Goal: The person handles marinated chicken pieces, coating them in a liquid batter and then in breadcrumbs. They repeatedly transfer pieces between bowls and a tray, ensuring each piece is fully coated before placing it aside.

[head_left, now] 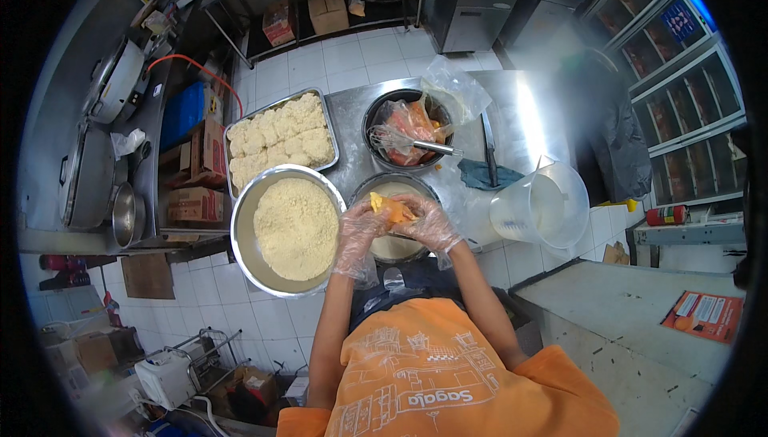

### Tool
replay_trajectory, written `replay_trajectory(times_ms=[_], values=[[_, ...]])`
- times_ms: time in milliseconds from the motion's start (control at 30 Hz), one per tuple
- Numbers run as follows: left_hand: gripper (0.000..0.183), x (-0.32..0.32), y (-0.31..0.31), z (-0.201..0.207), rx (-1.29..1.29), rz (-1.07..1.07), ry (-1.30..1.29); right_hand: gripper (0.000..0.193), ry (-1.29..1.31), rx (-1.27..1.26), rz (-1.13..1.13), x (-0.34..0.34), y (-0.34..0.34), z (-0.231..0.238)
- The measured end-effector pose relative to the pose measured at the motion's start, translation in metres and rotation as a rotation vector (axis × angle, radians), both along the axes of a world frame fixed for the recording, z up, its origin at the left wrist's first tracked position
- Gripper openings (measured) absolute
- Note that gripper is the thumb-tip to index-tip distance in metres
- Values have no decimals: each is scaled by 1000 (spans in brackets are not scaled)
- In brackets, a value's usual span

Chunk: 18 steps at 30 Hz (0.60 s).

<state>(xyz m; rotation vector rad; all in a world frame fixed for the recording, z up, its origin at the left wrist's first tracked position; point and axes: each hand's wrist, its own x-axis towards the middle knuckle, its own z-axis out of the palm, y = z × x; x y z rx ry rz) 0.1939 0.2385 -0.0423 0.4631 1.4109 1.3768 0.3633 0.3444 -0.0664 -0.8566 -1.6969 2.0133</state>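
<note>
In clear plastic gloves, my left hand (362, 233) and my right hand (430, 225) are closed around a piece of raw chicken (392, 209), orange with yellow skin. Both hands hold it above a black bowl of pale batter (394, 248). Left of the batter is a large steel bowl (242, 225) filled with pale breading crumbs (296, 225). Behind the batter stands a black bowl (373, 109) with orange marinated meat in a plastic bag (410, 119). A wire whisk (424, 146) lies across that bowl.
A metal tray (331, 137) of breaded pieces (280, 133) sits at the back left. To the right are a knife (489, 145), a blue-green cloth (480, 174) and a clear plastic pitcher (512, 211) on the steel table (352, 89). A dark, blurred figure (612, 129) stands beyond the table's right end.
</note>
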Motion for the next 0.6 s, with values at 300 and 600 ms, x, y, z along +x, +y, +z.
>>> replay_trajectory(times_ms=[300,600], values=[[50,7,2,-8,177,-32,1,57,78,28,-101,5,3,-11],[31,5,2,-20,128,-34,174,52,-2,102,-192,2,8,-22]])
